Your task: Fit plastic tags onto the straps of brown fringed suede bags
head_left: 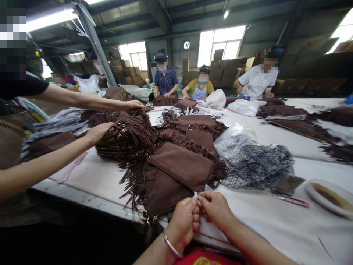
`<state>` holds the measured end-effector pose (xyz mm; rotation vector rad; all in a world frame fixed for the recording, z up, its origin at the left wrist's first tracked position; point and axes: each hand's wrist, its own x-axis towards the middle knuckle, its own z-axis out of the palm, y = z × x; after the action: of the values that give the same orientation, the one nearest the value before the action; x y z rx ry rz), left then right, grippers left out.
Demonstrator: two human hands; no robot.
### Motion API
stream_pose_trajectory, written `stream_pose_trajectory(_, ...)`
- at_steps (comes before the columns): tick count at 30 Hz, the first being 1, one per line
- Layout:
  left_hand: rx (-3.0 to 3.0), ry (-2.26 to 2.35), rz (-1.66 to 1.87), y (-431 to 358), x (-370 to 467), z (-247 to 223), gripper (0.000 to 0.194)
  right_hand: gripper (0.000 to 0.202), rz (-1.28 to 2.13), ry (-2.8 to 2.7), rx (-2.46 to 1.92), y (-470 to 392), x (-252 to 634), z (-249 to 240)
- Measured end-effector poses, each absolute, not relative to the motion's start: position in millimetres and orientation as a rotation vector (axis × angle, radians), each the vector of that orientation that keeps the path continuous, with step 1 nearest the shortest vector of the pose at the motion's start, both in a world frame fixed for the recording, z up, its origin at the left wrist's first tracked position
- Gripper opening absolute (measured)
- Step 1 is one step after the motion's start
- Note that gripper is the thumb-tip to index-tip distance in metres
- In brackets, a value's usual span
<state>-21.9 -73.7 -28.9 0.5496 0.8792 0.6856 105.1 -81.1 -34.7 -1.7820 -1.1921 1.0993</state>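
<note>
My left hand [184, 217], with a silver bangle at the wrist, is closed at the table's front edge. My right hand [215, 207] meets it, thumb and finger pinched. Between the fingertips shows a small whitish scrap [195, 195], thin like film or tissue; its exact kind is unclear. Both hands are at the near corner of a brown fringed bag [179, 165] with a brass zipper, which lies on another brown bag [162, 189]. Whether my fingers also grip the bag's corner is hidden.
A co-worker's hands rest on a stack of fringed bags [124, 136] at left. A pink comb [73, 167] lies before it. At right are a plastic-wrapped speckled bundle [256, 165], pink-handled snips [292, 200] and a roll of tape [331, 197]. Several people work across the table.
</note>
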Motion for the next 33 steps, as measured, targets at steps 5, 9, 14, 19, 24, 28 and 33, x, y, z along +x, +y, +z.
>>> stream_pose_trajectory(5, 0.896, 1.057, 0.757, -78, -20, -34, 0.033, 0.024, 1.2, -1.126, -1.898, -77, 108, -43)
stream_pose_trajectory(9, 1.343, 1.177, 0.857, -82, -24, -26, 0.033, 0.027, 1.348, -1.017, -1.785, -85, 109, -34)
stream_pose_trajectory(14, 1.607, 1.144, 0.924, -90, -27, -13, 0.031, 0.029, 1.626, -0.57, -1.22, -99, 100, -25)
stream_pose_trajectory(19, 1.41, 1.085, 0.93, -91, -24, -20, 0.03, 0.018, 1.723, -0.268, -1.013, -100, 86, -24)
stream_pose_trajectory(24, 0.724, 0.908, 0.798, -94, -20, -27, 0.035, 0.02, 1.835, -0.054, -0.911, -101, 76, -20)
stream_pose_trajectory(28, 0.312, 0.606, 0.694, -94, -23, -24, 0.039, 0.02, 1.869, 0.019, -0.807, -102, 74, -19)
stream_pose_trajectory(33, 0.17, 0.48, 0.636, -92, -24, -23, 0.039, 0.015, 1.859, -0.02, -0.8, -98, 75, -18)
